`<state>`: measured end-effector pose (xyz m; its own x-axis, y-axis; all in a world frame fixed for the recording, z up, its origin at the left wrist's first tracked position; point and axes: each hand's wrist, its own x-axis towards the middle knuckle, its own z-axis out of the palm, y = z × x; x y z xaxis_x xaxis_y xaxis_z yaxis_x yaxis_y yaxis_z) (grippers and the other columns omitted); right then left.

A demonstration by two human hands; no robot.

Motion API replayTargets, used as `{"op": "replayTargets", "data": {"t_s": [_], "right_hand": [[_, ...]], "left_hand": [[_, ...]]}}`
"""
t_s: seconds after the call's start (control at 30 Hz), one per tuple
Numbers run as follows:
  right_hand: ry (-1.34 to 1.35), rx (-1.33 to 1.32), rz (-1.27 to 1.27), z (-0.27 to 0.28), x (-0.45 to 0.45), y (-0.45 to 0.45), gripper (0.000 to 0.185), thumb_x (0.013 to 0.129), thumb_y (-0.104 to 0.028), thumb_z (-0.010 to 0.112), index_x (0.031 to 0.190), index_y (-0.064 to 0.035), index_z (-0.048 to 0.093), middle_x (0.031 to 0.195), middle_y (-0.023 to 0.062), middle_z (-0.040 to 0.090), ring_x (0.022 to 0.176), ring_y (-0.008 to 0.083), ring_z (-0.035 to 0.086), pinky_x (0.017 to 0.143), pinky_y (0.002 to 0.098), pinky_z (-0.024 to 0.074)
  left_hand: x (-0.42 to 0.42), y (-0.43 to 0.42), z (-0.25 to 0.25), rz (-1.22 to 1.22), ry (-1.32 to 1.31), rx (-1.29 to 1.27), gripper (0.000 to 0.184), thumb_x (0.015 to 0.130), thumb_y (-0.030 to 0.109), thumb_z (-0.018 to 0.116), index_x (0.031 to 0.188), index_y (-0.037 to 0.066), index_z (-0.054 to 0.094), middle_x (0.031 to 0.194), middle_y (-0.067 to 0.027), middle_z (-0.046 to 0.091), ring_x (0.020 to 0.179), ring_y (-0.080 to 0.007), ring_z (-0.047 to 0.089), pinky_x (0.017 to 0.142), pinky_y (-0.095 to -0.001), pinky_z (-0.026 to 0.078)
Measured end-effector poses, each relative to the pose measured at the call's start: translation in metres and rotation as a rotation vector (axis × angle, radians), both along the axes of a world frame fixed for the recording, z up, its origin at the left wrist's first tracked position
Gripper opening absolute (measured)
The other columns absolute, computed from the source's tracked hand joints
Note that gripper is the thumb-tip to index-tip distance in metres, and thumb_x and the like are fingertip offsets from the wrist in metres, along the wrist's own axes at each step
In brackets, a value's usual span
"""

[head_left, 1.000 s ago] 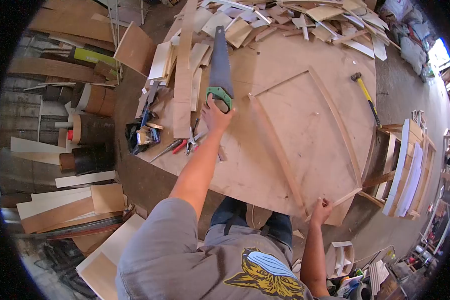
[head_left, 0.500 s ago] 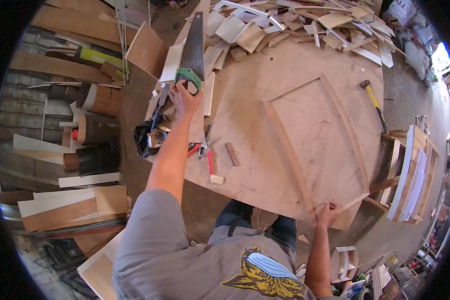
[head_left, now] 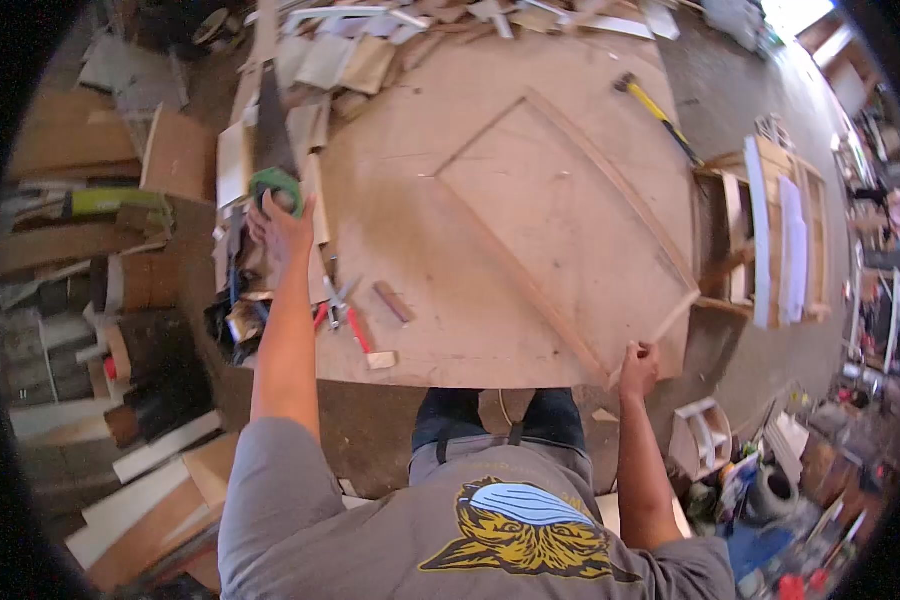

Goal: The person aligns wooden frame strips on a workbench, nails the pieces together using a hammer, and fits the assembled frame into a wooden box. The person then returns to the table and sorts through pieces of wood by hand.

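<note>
My left hand (head_left: 288, 228) is at the handsaw's green handle (head_left: 276, 187), over the table's left side. The saw's dark blade (head_left: 272, 120) points away from me, above a long board and wood pieces. My right hand (head_left: 639, 370) is closed at the near corner of a thin wooden frame (head_left: 515, 270), beside its short near strip (head_left: 674, 315). Whether its fingers pinch something is too small to tell. The frame lies flat on the large plywood sheet (head_left: 420, 250).
A yellow-handled hammer (head_left: 660, 120) lies at the sheet's right edge. Red-handled pliers (head_left: 358, 328) and a small wood block (head_left: 382, 359) are near the front left. Scrap wood (head_left: 370, 62) is piled at the back. A wooden rack (head_left: 765, 230) stands at the right.
The saw has moved left with my left hand, from over the sheet to its left side. My right hand has stayed at the frame's near corner. The view has turned.
</note>
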<state>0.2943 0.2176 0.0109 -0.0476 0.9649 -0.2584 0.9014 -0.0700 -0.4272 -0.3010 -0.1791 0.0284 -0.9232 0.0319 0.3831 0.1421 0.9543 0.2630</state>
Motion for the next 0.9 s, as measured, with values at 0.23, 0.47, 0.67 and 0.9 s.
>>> {"op": "replayTargets", "data": {"t_s": [0.23, 0.47, 0.67, 0.9], "right_hand": [[0.036, 0.074, -0.111, -0.005, 0.019, 0.025, 0.037, 0.084, -0.028, 0.078, 0.112, -0.0049, 0.071, 0.101, 0.0162, 0.075, 0.095, 0.0317, 0.073, 0.086, 0.0416, 0.0555], [0.12, -0.014, -0.121, -0.01, 0.012, 0.022, 0.032, 0.082, -0.024, 0.079, 0.103, -0.0017, 0.071, 0.095, 0.0165, 0.075, 0.091, 0.0316, 0.073, 0.085, 0.0418, 0.0559], [0.226, -0.193, -0.015, -0.003, -0.02, -0.008, 0.034, 0.083, -0.024, 0.078, 0.108, -0.0012, 0.072, 0.096, 0.0161, 0.076, 0.092, 0.0292, 0.074, 0.085, 0.0405, 0.0563], [0.396, -0.449, 0.346, 0.014, -0.047, -0.029, 0.033, 0.086, -0.025, 0.077, 0.109, -0.0015, 0.076, 0.095, 0.0153, 0.076, 0.09, 0.0245, 0.073, 0.082, 0.0383, 0.0565]], "left_hand": [[0.187, 0.126, -0.006, -0.504, -0.288, 0.086, 0.068, 0.089, 0.047, 0.077, 0.142, 0.01, 0.055, 0.14, -0.0218, 0.054, 0.132, -0.0449, 0.048, 0.115, -0.0576, 0.034], [0.298, 0.207, -0.025, -0.515, -0.371, 0.192, 0.065, 0.089, 0.047, 0.078, 0.141, 0.014, 0.058, 0.145, -0.0228, 0.048, 0.138, -0.0446, 0.041, 0.115, -0.0597, 0.033], [0.322, 0.213, -0.026, -0.545, -0.332, 0.129, 0.063, 0.089, 0.046, 0.077, 0.14, 0.014, 0.059, 0.146, -0.024, 0.047, 0.14, -0.0448, 0.039, 0.116, -0.0601, 0.032], [0.349, 0.251, -0.017, -0.68, -0.369, 0.083, 0.056, 0.096, 0.043, 0.068, 0.144, 0.015, 0.057, 0.157, -0.018, 0.043, 0.147, -0.0426, 0.035, 0.118, -0.0603, 0.03]]}}
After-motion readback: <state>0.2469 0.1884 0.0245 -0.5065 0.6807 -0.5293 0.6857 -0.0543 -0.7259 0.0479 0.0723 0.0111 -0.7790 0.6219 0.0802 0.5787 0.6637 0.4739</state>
